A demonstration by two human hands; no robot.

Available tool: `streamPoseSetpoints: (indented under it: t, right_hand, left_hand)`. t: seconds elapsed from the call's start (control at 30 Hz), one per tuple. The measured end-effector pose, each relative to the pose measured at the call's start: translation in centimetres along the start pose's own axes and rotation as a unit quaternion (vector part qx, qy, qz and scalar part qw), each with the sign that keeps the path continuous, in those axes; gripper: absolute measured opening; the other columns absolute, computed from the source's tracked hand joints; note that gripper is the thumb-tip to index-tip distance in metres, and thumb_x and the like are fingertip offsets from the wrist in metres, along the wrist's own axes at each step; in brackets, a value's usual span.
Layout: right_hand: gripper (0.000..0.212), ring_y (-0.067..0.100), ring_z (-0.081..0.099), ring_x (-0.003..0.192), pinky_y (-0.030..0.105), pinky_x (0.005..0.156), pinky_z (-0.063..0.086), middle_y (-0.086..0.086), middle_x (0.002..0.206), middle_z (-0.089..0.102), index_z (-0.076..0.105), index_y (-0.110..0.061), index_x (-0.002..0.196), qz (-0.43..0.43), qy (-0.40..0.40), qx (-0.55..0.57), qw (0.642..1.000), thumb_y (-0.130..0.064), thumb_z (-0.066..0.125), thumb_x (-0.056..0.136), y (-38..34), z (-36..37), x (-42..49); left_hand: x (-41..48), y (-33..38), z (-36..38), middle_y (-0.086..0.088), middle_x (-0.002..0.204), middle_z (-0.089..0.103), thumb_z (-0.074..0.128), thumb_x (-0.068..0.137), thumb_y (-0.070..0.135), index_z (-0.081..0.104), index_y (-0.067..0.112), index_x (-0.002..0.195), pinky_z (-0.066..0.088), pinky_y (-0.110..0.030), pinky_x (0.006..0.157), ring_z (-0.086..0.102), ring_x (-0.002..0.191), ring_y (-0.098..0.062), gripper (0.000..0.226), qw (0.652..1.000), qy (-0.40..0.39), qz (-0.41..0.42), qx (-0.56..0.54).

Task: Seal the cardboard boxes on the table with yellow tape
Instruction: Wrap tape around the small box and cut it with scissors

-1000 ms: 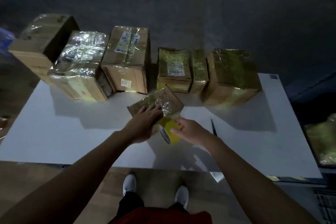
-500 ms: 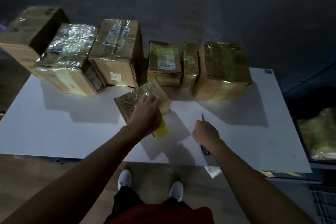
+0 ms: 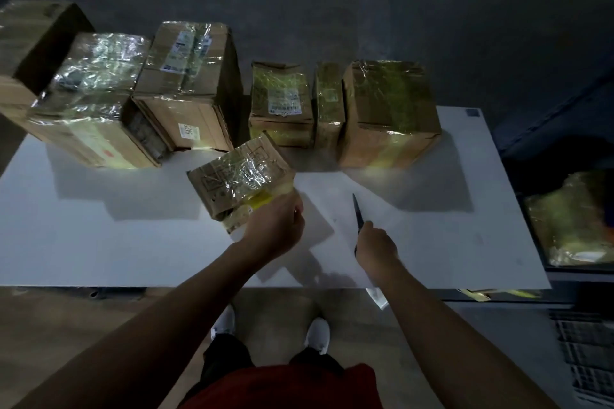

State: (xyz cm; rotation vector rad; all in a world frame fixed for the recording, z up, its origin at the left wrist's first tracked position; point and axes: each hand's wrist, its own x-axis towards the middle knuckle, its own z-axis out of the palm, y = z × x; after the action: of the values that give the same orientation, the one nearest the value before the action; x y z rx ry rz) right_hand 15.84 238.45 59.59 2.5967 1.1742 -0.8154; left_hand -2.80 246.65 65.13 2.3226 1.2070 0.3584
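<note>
Clearly the left hand (image 3: 275, 229) grips the small box (image 3: 239, 179), tilted near the table's (image 3: 99, 242) middle, yellow tape (image 3: 259, 199) on its near side. The right hand (image 3: 377, 244) curls around, it seems, a knife (image 3: 357, 209). Wrapped boxes (image 3: 388, 109) line the far edge.

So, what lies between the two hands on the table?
In the head view, only bare white table lies between the left hand, holding a small taped cardboard box, and the right hand, gripping a dark blade.

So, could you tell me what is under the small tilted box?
Some yellow tape shows beneath the small box at its near edge, above the left hand. The rest of its underside is hidden by the box itself.
</note>
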Motion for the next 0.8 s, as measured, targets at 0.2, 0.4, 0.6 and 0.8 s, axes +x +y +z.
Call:
streamPoseSetpoints:
  t: [0.2, 0.4, 0.6, 0.8]
  right_hand:
    - [0.025, 0.032, 0.06, 0.11, 0.036, 0.086, 0.049, 0.017, 0.12, 0.061, 0.048, -0.001, 0.119, -0.014, 0.008, 0.035, 0.999, -0.013, 0.048, 0.097, 0.0, 0.0, -0.1]
    - [0.024, 0.024, 0.066, 0.08, 0.027, 0.062, 0.052, 0.009, 0.09, 0.065, 0.059, -0.001, 0.105, -0.086, -0.067, 0.215, 0.97, -0.019, 0.06, 0.089, -0.9, -1.5, 0.1]
    - [0.026, 0.022, 0.069, 0.084, 0.041, 0.079, 0.059, 0.004, 0.092, 0.069, 0.052, -0.01, 0.113, -0.187, -0.112, 0.321, 0.922, -0.007, 0.058, 0.088, -2.7, -3.9, 0.1]
    - [0.029, 0.031, 0.065, 0.082, 0.039, 0.075, 0.054, 0.018, 0.091, 0.067, 0.054, -0.017, 0.11, -0.28, -0.135, 0.322, 0.894, -0.002, 0.057, 0.085, -5.2, -6.1, 0.5]
  left_hand:
    - [0.4, 1.2, 0.7, -0.008, 0.094, 0.064, 0.052, 0.088, 0.01, 0.059, 0.011, 0.095, 0.041, -0.032, 0.064, 0.058, 0.083, -0.027, 0.01, 0.999, -0.021, 0.001, -0.026]
    - [0.9, 1.7, 0.6, -0.005, 0.091, 0.063, 0.053, 0.091, 0.009, 0.06, 0.01, 0.099, 0.046, -0.032, 0.064, 0.06, 0.079, -0.024, 0.01, 0.999, -0.003, -0.016, -0.051]
    - [-0.8, -0.6, -1.2, 0.001, 0.067, 0.055, 0.054, 0.09, 0.011, 0.058, 0.012, 0.088, 0.036, -0.027, 0.05, 0.052, 0.058, -0.015, 0.004, 0.976, 0.092, -0.158, -0.118]
    - [-3.2, -3.6, -1.0, -0.003, 0.077, 0.061, 0.055, 0.089, 0.023, 0.053, 0.011, 0.092, 0.046, -0.035, 0.062, 0.058, 0.073, -0.025, 0.013, 0.938, 0.075, -0.301, -0.153]
